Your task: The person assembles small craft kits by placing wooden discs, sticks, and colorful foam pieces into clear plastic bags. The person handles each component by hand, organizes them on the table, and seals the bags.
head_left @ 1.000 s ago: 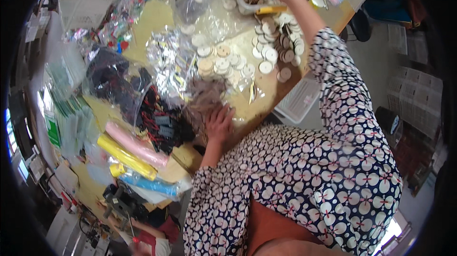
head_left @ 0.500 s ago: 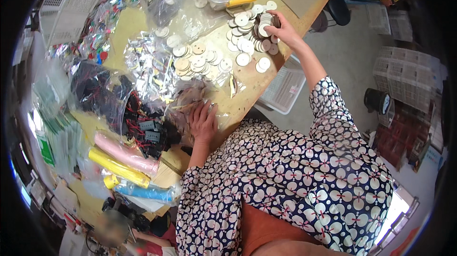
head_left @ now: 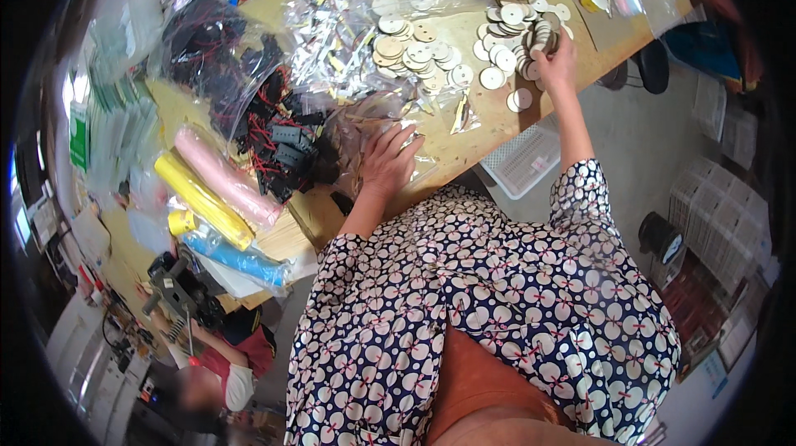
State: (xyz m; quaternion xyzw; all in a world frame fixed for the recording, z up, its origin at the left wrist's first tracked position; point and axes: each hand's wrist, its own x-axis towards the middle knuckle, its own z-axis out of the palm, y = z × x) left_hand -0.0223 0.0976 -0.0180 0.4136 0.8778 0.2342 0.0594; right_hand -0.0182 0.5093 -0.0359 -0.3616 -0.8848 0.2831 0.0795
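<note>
My right hand (head_left: 557, 65) is closed round a stack of thin, pale round discs (head_left: 543, 36) at the right of the table. Loose discs (head_left: 500, 56), each with a small centre hole, lie beside it in an overlapping heap. Between the two hands spreads another group of discs (head_left: 419, 52), some tan and some whitish. My left hand (head_left: 388, 162) rests on a crumpled clear plastic bag (head_left: 356, 127) near the table's front edge, its fingers stretched out. What the bag holds is hard to make out. Small parts in clear wrap (head_left: 327, 36) are piled beyond it.
Black battery holders (head_left: 290, 143) with red wires spill from a bag at left. Pink (head_left: 228, 176), yellow (head_left: 203, 201) and blue (head_left: 236, 255) rolls lie nearer. A white plastic basket (head_left: 524, 160) stands below the table edge. Another person (head_left: 236, 355) works at lower left.
The view has turned, so the table's things sit farther right in the picture. My right hand still holds discs, and my left stays on the bag. More of the other person shows.
</note>
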